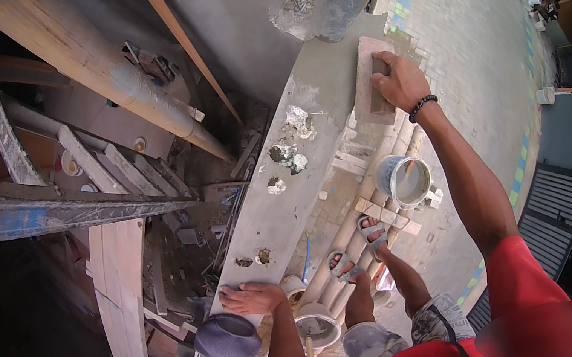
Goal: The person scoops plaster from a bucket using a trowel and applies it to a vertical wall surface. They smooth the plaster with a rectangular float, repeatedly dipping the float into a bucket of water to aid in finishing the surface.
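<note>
My right hand (403, 83), with a dark bead bracelet at its wrist, is closed on a flat rectangular plastering float (366, 84). The float is held at the outer edge of a grey cement-coated wall top (274, 219), near its far end. On the near part of the wall top my left hand (252, 299) lies flat, fingers stretched out and holding nothing. Beside it rests a rounded purple-grey cap (228, 341). Between my hands, several rough holes (288, 159) with whitish edges break the wall top's surface.
My feet stand on lashed bamboo poles (362, 241). A bucket with grey contents (409, 180) stands ahead of them; another mortar bucket (317, 326) is nearer me. Left of the wall are a thick bamboo post (99, 74), slanting planks (124, 299) and a deep drop. Paved ground (466, 47) lies right.
</note>
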